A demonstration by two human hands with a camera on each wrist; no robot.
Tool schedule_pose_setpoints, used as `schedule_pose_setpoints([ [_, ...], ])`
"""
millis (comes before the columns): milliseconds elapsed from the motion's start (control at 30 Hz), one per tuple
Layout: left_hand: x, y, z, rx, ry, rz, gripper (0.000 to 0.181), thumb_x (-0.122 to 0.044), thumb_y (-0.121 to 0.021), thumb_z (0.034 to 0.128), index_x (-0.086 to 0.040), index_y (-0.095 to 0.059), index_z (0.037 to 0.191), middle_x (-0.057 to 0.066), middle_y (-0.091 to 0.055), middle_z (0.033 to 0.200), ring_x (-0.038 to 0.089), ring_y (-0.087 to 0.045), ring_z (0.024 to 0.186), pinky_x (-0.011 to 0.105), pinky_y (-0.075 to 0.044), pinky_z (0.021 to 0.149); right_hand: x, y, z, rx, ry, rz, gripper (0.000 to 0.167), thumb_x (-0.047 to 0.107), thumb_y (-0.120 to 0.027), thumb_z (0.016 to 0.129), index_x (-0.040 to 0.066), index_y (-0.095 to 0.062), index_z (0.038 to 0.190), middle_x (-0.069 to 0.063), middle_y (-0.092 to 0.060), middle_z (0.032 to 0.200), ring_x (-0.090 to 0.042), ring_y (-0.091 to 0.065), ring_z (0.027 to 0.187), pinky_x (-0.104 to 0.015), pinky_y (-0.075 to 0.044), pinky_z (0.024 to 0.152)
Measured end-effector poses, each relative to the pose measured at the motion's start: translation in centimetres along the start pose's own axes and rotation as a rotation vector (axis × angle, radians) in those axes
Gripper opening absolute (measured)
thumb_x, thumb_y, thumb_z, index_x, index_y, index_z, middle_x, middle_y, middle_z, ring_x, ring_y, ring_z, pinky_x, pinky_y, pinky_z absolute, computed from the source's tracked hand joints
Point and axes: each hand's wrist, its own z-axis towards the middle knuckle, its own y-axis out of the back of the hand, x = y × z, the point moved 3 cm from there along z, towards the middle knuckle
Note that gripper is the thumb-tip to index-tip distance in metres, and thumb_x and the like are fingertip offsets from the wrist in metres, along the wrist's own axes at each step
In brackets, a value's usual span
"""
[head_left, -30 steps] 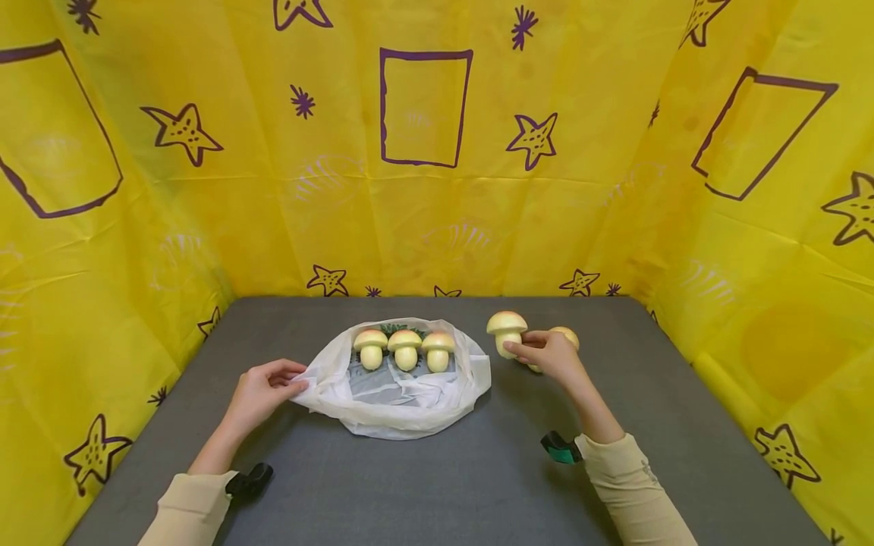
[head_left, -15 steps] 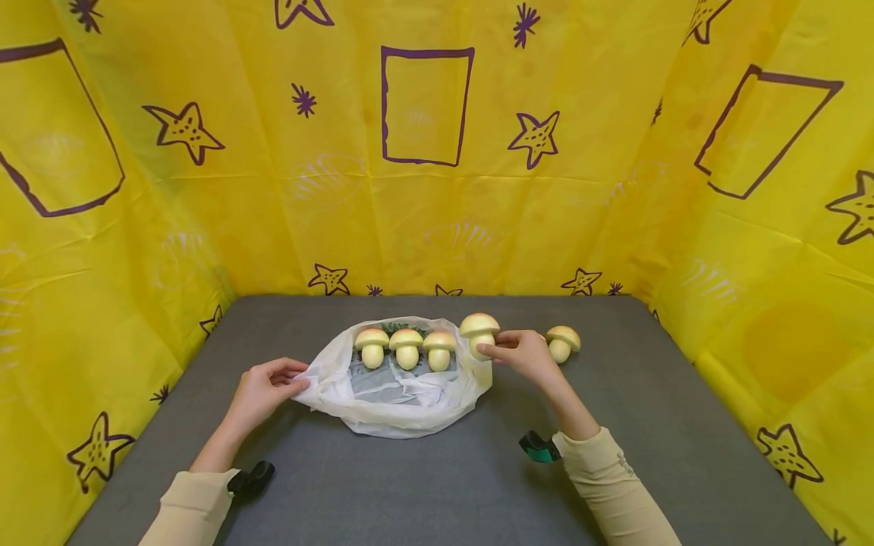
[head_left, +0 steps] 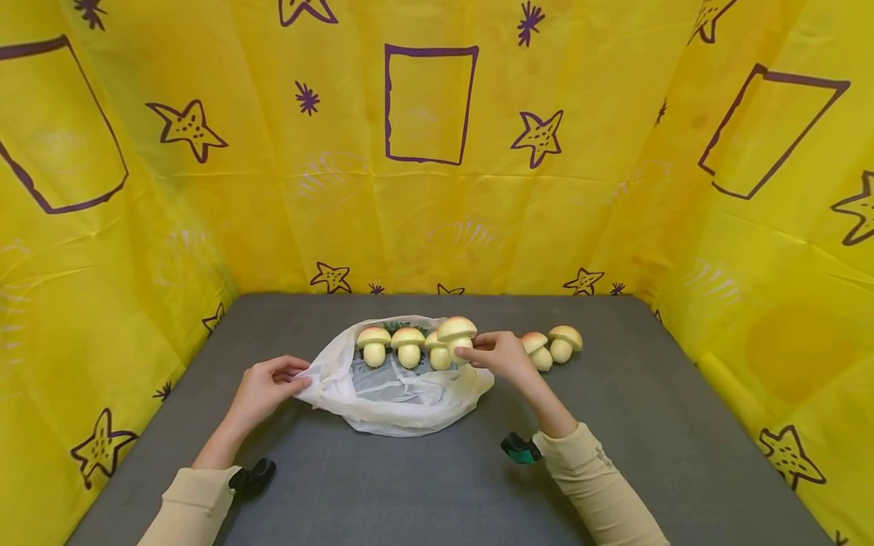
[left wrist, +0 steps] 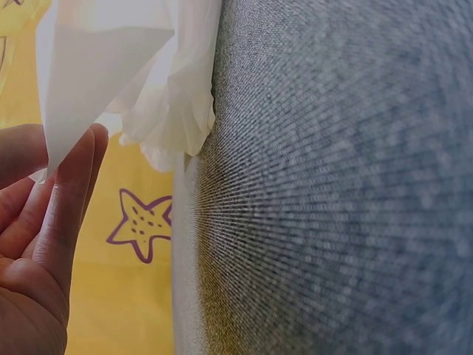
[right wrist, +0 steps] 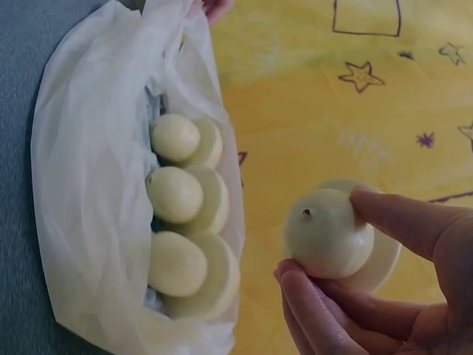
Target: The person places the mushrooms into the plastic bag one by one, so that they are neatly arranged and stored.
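A white plastic bag [head_left: 403,422] lies on the table with its mouth wide, and three toy mushrooms [head_left: 409,349] sit in a row inside it. The left hand [head_left: 262,387] pinches the bag's left edge; in the left wrist view the thumb and fingers hold a fold of white plastic [left wrist: 92,81]. The right hand [head_left: 501,355] grips another mushroom [head_left: 456,331] by its stem, above the bag's right side. This held mushroom partly covers the rightmost one in the bag. In the right wrist view, its round stem end [right wrist: 325,233] sits between thumb and fingers.
Two more mushrooms, a nearer one [head_left: 537,350] and a farther one [head_left: 565,343], lie on the grey table [head_left: 410,493] right of the right hand. Yellow cloth walls [head_left: 437,220] with purple drawings stand behind the table and at both sides.
The right hand has carried its mushroom leftward, from beside the bag to over its right side. Both mushrooms on the right are now uncovered. The left hand keeps its hold on the bag.
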Motion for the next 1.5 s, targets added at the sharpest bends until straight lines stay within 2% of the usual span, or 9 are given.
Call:
schedule_pose_setpoints([
  [133, 0.0, 0.0, 0.1, -0.002, -0.01, 0.011, 0.025, -0.025, -0.076, 0.0807, -0.009, -0.071, 0.099, 0.009, -0.07, 0.092, 0.007, -0.06, 0.073, 0.017, -0.051, 0.065, 0.3, -0.9, 0.1, -0.005, -0.016, -0.03, 0.055, 0.039, -0.075, 0.079, -0.001, -0.066, 0.115, -0.014, -0.071, 0.103, -0.025, -0.071, 0.081, -0.034, -0.055, 0.075],
  [300, 0.1, -0.1, 0.1, 0.001, -0.004, 0.022, 0.025, -0.026, -0.076, 0.0811, -0.011, -0.07, 0.1, 0.007, -0.07, 0.093, 0.008, -0.06, 0.074, 0.018, -0.051, 0.066, 0.7, -2.2, 0.3, 0.009, -0.016, -0.022, 0.047, 0.038, -0.076, 0.078, 0.003, -0.069, 0.11, -0.01, -0.073, 0.098, -0.027, -0.071, 0.082, -0.032, -0.055, 0.073],
  [433, 0.1, -0.1, 0.2, 0.007, 0.002, 0.021, 0.025, -0.027, -0.075, 0.0812, -0.013, -0.07, 0.101, 0.005, -0.07, 0.093, 0.009, -0.06, 0.075, 0.018, -0.051, 0.067, 1.0, -3.3, 0.5, 0.024, -0.009, -0.027, 0.044, 0.037, -0.076, 0.079, 0.004, -0.07, 0.107, -0.009, -0.073, 0.096, -0.028, -0.071, 0.081, -0.03, -0.054, 0.071],
  [733, 0.2, 0.0, 0.2, -0.004, -0.01, 0.018, 0.025, -0.026, -0.076, 0.0806, -0.011, -0.071, 0.1, 0.007, -0.07, 0.093, 0.007, -0.06, 0.074, 0.018, -0.051, 0.066, 1.9, -5.8, 1.0, 0.062, 0.016, -0.014, 0.039, 0.036, -0.076, 0.078, 0.003, -0.073, 0.097, -0.01, -0.073, 0.094, -0.018, -0.07, 0.071, -0.034, -0.056, 0.07],
  [967, 0.0, 0.0, 0.1, 0.012, 0.002, 0.008, 0.027, -0.027, -0.075, 0.0813, -0.01, -0.07, 0.101, 0.009, -0.07, 0.094, 0.008, -0.06, 0.075, 0.017, -0.051, 0.067, 1.8, -8.1, 1.6, 0.122, -0.002, 0.072, 0.035, 0.034, -0.078, 0.078, 0.001, -0.073, 0.088, -0.01, -0.071, 0.085, -0.03, -0.071, 0.078, -0.04, -0.057, 0.073],
  [1133, 0.2, 0.0, 0.1, 0.006, -0.009, -0.001, 0.026, -0.025, -0.076, 0.081, -0.009, -0.071, 0.1, 0.009, -0.07, 0.093, 0.006, -0.06, 0.074, 0.017, -0.051, 0.066, 1.8, -9.4, 1.9, 0.126, -0.017, 0.067, 0.033, 0.034, -0.078, 0.077, 0.001, -0.073, 0.08, -0.013, -0.071, 0.078, -0.03, -0.071, 0.075, -0.042, -0.056, 0.071],
  [1300, 0.4, -0.1, 0.2, -0.013, -0.029, 0.0, 0.022, -0.024, -0.077, 0.0798, -0.012, -0.071, 0.098, 0.006, -0.071, 0.09, 0.004, -0.061, 0.072, 0.017, -0.051, 0.064, 1.9, -10.5, 2.1, 0.122, -0.032, -0.004, 0.038, 0.037, -0.078, 0.076, 0.004, -0.066, 0.062, -0.019, -0.07, 0.071, -0.03, -0.071, 0.071, -0.035, -0.054, 0.059],
  [1400, 0.3, -0.1, 0.2, -0.017, -0.034, 0.002, 0.022, -0.024, -0.077, 0.0795, -0.014, -0.071, 0.098, 0.004, -0.071, 0.09, 0.003, -0.061, 0.072, 0.017, -0.051, 0.064, 1.9, -11.2, 2.2, 0.13, -0.038, -0.038, 0.042, 0.039, -0.078, 0.076, 0.001, -0.067, 0.062, -0.018, -0.07, 0.069, -0.029, -0.071, 0.069, -0.026, -0.047, 0.05],
  [1500, 0.3, 0.0, 0.2, -0.013, -0.032, 0.006, 0.022, -0.024, -0.077, 0.0796, -0.014, -0.071, 0.098, 0.003, -0.071, 0.09, 0.004, -0.061, 0.072, 0.018, -0.051, 0.065, 1.8, -11.9, 2.3, 0.143, -0.05, -0.033, 0.041, 0.038, -0.079, 0.075, -0.002, -0.07, 0.066, -0.017, -0.07, 0.068, -0.028, -0.07, 0.067, -0.023, -0.044, 0.048],
])
